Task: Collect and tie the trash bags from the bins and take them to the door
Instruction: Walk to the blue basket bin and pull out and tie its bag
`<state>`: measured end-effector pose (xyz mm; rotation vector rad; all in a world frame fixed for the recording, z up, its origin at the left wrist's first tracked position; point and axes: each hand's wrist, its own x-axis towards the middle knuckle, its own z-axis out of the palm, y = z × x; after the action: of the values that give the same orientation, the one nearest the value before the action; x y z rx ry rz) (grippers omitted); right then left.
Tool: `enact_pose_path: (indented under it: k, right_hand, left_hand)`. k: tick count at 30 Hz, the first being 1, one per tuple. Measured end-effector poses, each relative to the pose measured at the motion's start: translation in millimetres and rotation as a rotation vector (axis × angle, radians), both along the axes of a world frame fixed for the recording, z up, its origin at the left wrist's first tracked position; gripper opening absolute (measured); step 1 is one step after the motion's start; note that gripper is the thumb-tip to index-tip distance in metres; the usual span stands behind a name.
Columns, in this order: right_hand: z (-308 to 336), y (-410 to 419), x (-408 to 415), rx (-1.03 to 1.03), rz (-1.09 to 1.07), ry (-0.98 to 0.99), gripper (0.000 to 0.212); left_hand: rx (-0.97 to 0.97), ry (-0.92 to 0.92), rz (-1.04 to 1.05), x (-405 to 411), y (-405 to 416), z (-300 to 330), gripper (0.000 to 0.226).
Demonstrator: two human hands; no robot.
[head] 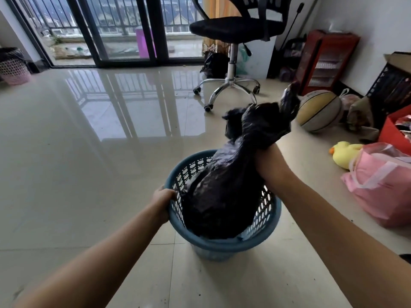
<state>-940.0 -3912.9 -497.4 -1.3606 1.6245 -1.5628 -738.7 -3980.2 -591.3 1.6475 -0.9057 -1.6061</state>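
The black trash bag [222, 196] looks soft, slippery, lightish; right hand [264, 156] fingers clench its gathered neck, left hand [163, 202] fingers curl over the blue bin [222, 245] rim, frame centre

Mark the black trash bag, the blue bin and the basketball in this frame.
black trash bag [219, 196], head view, on its bulging body inside the bin
blue bin [222, 246], head view, on the near rim
basketball [319, 111], head view, on its middle panel

The trash bag [222, 196] is glossy black, the bin [224, 244] around it is blue with a pattern of small holes, the floor [89, 152] is shiny beige tile, and near its right edge lie a yellow duck toy [343, 153] and a pink bag [382, 185].
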Motion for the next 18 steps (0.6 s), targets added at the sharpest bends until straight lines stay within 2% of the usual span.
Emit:
enact_pose_path:
  k: [3,4,8,10,13,16,18]
  right_hand:
    - [22.3,9.5,-18.5,-0.136,-0.071,0.062,0.006]
    - [30.2,13.3,-23.5,-0.117,-0.078,-0.003,0.006]
    - [29.9,23.7,-35.8,0.001,-0.164,-0.206,0.033]
    - [31.1,29.5,-35.5,0.068,-0.180,-0.272,0.037]
    - [31.1,34.1,-35.9,0.082,-0.180,-0.337,0.027]
    - [26.9,32.3,-36.6,0.036,-0.191,-0.288,0.024]
    - [24.1,31.8,-37.1,0.029,-0.185,-0.292,0.015]
  left_hand:
    - [-0.049,0.076,0.105,10.7,-20.2,-1.5,0.042]
    - [-0.053,0.082,0.176,12.8,-27.6,-4.4,0.043]
    - [-0.042,0.067,0.475,14.0,-44.6,-7.0,0.041]
    - [-0.075,0.121,0.590,11.0,-51.0,-8.2,0.049]
    - [-0.106,0.180,0.740,10.0,-54.0,-10.0,0.058]
    - [-0.096,0.222,0.852,10.8,-55.0,-10.7,0.055]
    - [-0.063,0.231,0.905,12.9,-55.9,-12.3,0.054]
